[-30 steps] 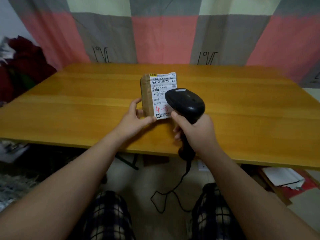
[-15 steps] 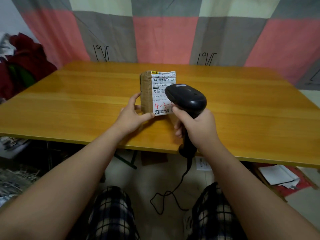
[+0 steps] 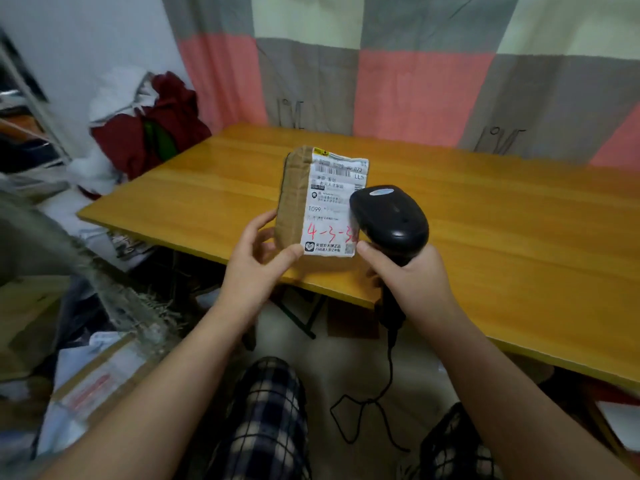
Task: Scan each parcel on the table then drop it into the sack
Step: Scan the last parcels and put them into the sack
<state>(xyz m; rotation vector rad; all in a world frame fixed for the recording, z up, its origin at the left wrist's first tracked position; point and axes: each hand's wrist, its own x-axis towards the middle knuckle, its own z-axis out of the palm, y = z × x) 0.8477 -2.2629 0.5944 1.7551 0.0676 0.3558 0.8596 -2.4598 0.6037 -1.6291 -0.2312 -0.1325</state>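
A small brown cardboard parcel (image 3: 294, 199) with a white shipping label and red handwriting is held upright over the near edge of the wooden table (image 3: 502, 230). My left hand (image 3: 258, 268) grips its lower left corner, thumb on the label side. My right hand (image 3: 412, 282) grips the handle of a black corded barcode scanner (image 3: 389, 220), whose head covers the label's lower right part. A greyish woven sack (image 3: 114, 289) shows at the left, blurred; its opening is hard to make out.
Papers and flat packages (image 3: 90, 382) lie on the floor at the left. Red and white clothing (image 3: 149, 133) is piled past the table's left end. The scanner cable (image 3: 367, 410) hangs between my knees. A patchwork curtain (image 3: 415, 81) hangs behind the table.
The view has swung left, bringing the floor clutter and sack into sight. The parcel and scanner now sit closer to the table's near edge, the scanner still against the label.
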